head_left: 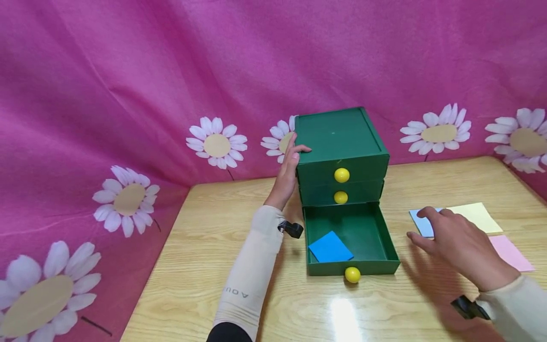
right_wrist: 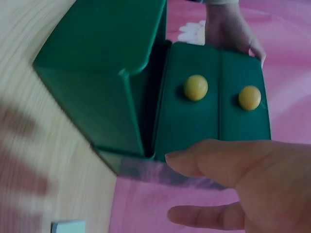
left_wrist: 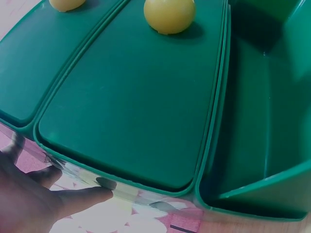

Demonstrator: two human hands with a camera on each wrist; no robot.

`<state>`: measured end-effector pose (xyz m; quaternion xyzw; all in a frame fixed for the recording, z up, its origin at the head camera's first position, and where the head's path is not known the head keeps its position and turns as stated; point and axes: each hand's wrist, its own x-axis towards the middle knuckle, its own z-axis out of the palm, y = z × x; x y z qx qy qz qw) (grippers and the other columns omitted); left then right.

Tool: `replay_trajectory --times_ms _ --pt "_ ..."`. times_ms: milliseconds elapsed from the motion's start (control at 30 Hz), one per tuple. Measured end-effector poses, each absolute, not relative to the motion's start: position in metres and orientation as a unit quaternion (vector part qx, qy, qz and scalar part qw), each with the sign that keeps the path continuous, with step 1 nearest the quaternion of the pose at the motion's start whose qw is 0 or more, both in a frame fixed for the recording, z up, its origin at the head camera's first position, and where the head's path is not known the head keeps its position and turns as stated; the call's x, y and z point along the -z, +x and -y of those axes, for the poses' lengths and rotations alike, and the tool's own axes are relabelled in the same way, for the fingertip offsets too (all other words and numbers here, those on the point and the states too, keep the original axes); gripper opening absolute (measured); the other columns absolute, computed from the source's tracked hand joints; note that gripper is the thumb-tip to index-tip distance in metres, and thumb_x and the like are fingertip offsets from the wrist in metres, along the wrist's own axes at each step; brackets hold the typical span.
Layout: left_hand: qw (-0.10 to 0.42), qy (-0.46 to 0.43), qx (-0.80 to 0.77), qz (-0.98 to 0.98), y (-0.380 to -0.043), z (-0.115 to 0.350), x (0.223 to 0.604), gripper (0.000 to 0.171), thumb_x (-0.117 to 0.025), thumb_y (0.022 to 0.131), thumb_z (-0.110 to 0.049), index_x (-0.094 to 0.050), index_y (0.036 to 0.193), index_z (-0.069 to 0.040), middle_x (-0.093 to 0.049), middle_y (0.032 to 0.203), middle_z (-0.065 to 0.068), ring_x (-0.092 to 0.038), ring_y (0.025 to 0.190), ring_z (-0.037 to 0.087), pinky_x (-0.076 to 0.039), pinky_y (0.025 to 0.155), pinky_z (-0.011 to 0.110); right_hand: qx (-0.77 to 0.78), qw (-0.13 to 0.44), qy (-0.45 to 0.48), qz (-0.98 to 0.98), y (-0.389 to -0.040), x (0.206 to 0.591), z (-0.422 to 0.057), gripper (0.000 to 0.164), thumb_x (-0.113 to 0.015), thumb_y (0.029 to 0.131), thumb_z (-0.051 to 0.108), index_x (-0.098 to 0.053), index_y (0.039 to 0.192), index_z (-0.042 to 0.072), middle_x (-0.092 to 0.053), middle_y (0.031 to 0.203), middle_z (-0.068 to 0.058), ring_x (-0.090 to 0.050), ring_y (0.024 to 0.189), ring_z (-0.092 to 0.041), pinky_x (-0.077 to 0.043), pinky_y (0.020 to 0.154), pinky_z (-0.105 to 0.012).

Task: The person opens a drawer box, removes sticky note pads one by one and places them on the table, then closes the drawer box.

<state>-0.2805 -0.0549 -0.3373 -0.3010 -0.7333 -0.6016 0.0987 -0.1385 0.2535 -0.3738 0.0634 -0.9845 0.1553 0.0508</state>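
Note:
A green drawer cabinet (head_left: 342, 135) with yellow knobs stands on the table, its bottom drawer (head_left: 384, 232) pulled out. Inside that drawer, toward the front left, lies a bright blue square of paper (head_left: 331, 248). My left hand (head_left: 285, 179) rests against the cabinet's left side, a finger reaching over the top edge; the left wrist view shows its fingers (left_wrist: 85, 198) spread along the side. To the right of the drawer, my right hand (head_left: 463, 244) hovers with bent, parted fingers and holds nothing. Below it a light blue paper square (head_left: 420, 222) is partly hidden.
A pale yellow paper square (head_left: 478, 216) and a pink one (head_left: 510, 252) lie on the wooden table (head_left: 205, 247) at the right. Behind the cabinet hangs a pink cloth (head_left: 256, 71) with white daisies.

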Motion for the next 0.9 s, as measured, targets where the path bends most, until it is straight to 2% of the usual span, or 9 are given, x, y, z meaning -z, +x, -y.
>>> replay_trajectory --times_ms 267,600,900 --pt "0.098 -0.302 0.596 0.737 -0.28 0.056 0.337 0.034 -0.023 0.098 -0.021 -0.045 0.121 -0.008 -0.004 0.151 0.003 -0.003 0.137 0.015 -0.009 0.105 0.053 -0.156 0.063 0.106 0.98 -0.138 0.364 -0.225 0.048 -0.066 0.076 0.039 -0.056 0.108 0.004 -0.058 0.09 -0.018 -0.055 0.077 -0.032 -0.044 0.055 -0.045" --pt "0.097 -0.3 0.599 0.736 -0.278 0.055 0.333 0.035 -0.023 0.098 -0.021 -0.045 0.121 -0.006 -0.004 0.151 0.004 -0.004 0.137 0.015 -0.008 0.105 0.053 -0.17 0.026 0.113 0.979 -0.141 0.357 -0.201 0.055 -0.068 0.074 0.044 -0.054 0.111 0.005 -0.056 0.086 -0.012 -0.052 0.072 -0.023 -0.044 0.051 -0.037" --pt "0.091 -0.291 0.598 0.741 -0.278 0.054 0.334 0.035 -0.022 0.098 -0.022 -0.045 0.122 -0.008 -0.003 0.151 0.003 -0.004 0.136 0.014 -0.009 0.106 0.052 -0.181 0.026 0.131 0.974 -0.143 0.359 -0.187 0.051 -0.07 0.074 0.041 -0.055 0.109 0.007 -0.057 0.09 -0.012 -0.052 0.073 -0.022 -0.046 0.056 -0.039"
